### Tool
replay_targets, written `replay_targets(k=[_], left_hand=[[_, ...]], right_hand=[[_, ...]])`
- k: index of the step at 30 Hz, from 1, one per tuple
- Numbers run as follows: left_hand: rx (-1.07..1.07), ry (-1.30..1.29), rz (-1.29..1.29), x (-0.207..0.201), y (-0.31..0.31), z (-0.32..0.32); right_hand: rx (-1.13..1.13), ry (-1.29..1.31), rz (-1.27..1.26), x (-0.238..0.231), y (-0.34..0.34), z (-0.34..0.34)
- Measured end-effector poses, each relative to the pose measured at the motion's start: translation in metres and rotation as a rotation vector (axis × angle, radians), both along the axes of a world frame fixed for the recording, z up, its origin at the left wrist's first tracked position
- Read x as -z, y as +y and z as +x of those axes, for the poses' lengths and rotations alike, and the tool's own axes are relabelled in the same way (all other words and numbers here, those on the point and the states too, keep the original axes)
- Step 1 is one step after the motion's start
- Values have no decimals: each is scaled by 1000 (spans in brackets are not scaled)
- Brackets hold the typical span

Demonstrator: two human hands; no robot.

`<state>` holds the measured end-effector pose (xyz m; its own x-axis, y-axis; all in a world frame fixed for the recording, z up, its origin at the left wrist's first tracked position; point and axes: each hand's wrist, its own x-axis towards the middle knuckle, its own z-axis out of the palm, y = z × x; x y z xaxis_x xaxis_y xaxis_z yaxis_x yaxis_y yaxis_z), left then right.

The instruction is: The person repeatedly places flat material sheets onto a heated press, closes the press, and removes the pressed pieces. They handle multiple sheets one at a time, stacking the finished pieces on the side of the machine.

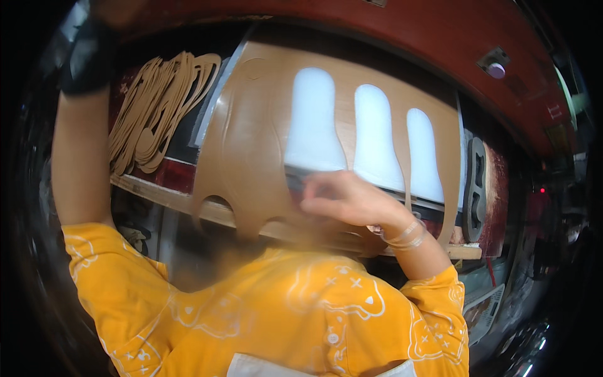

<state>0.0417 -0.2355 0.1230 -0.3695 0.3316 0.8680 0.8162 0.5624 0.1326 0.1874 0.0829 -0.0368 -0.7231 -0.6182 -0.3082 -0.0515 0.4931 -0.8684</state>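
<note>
A large tan sheet [245, 125] lies over the worktable and hangs past its near edge, its lower part blurred near my shirt. Long sole-shaped holes are cut in it, and a white board [314, 119] shows through them. Over the near end of these holes, my right hand [345, 198] is closed, fingers curled in at the sheet; what they grip is hidden. My left arm reaches up the left side, a black band around the wrist. The left hand [119, 7] is dark and cut off by the top rim, its fingers hidden.
A pile of thin tan cut-out strips [160, 110] rests on the left of the table. Across the far side runs a red machine beam [402, 47] with a round knob [495, 68]. At the right stands a grey sole-shaped piece [475, 188]. The table has a wooden front edge [157, 196].
</note>
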Motion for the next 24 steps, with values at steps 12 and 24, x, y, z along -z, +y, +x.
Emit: replay_targets(k=[12,24], left_hand=[[306,-656,-230,227,13,127],[18,-227,193,-40,8,-33]], right_hand=[[163,-568,-903,75,-44,-6],[-191,335,343,27,-45,-7]])
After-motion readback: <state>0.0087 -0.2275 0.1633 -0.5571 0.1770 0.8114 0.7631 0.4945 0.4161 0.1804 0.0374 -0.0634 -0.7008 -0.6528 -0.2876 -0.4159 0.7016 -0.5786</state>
